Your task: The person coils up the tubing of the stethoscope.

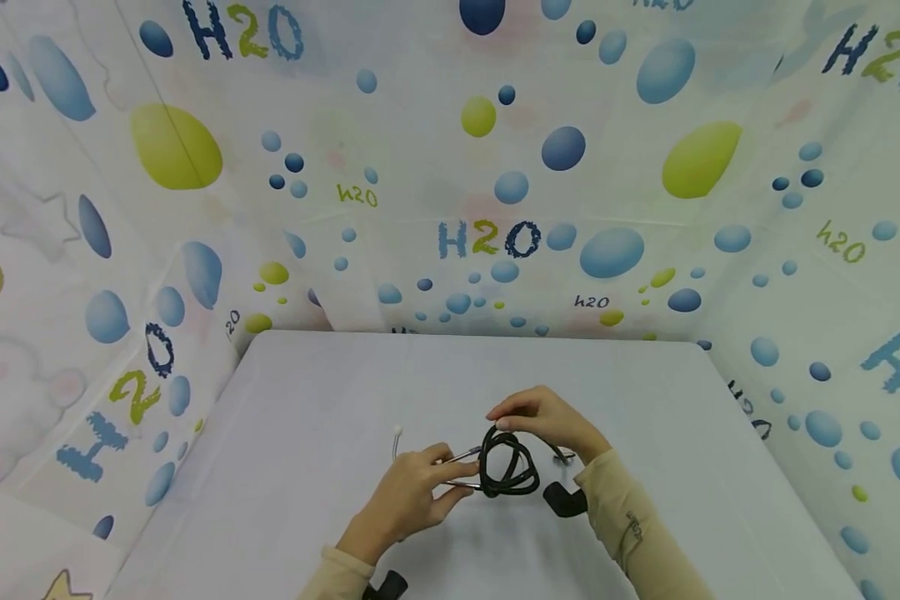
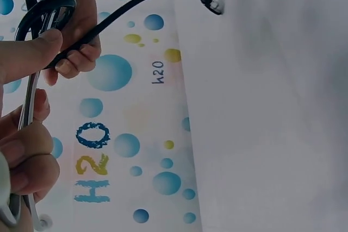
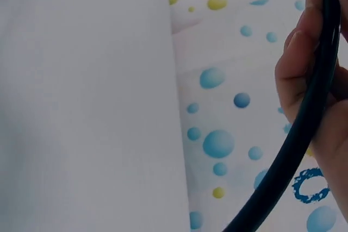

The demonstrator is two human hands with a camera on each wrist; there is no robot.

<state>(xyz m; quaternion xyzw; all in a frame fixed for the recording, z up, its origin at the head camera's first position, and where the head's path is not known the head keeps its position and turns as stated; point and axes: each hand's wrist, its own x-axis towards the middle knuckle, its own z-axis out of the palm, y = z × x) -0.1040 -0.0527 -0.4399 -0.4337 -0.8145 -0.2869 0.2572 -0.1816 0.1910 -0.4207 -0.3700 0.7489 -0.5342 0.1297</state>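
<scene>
A stethoscope with black tubing (image 1: 508,467) wound into a loose coil hangs between both hands above the white table. My left hand (image 1: 412,492) grips its metal ear tubes (image 2: 30,99), thumb on one side and fingers curled on the other. One white eartip (image 1: 397,430) sticks out beyond the left hand. At the top of the coil, my right hand (image 1: 547,418) pinches the black tubing (image 3: 304,118) between thumb and fingers. From the right hand the tubing's end runs down to the metal chest piece (image 1: 565,457), which dangles near the right wrist.
The white table (image 1: 307,392) spreads under the hands. A printed sheet with blue and green dots (image 1: 420,167) rises behind it and on both sides. Black wrist-camera mounts (image 1: 565,500) sit at both wrists.
</scene>
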